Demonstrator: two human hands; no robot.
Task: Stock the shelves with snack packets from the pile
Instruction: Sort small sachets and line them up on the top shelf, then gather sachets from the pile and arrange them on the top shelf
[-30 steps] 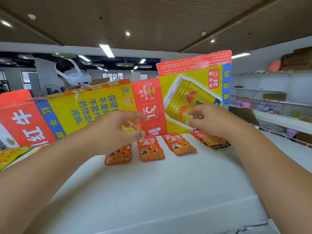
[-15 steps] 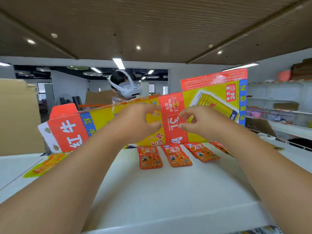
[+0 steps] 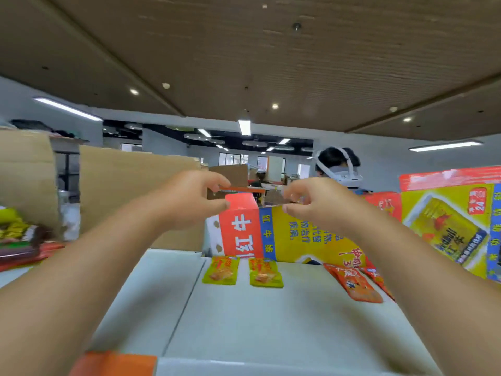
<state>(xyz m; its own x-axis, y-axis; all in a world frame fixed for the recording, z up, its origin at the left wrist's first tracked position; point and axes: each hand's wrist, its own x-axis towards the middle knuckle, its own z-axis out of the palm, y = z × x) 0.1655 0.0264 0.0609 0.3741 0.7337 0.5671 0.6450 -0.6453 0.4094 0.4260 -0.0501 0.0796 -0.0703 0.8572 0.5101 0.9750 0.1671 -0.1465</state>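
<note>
Far left edge: pile of packets (image 3: 19,240), blurred and cut by the frame. Behind it, brown cardboard (image 3: 130,191) stood upright. Near edge of the white shelf top (image 3: 244,321): cropped orange packet (image 3: 113,363), mostly out of view.

The left hand (image 3: 189,199) pinched a thin orange packet (image 3: 241,189), seen edge-on, raised above the far edge. The right hand (image 3: 317,204) had its fingers curled just beside it; its grip could not be made out.

Along the far edge lay two green packets (image 3: 221,270) and some orange packets (image 3: 355,283), against a printed carton (image 3: 298,234). White surface lay open from them to the near edge. A headset wearer (image 3: 336,164) stood behind.
</note>
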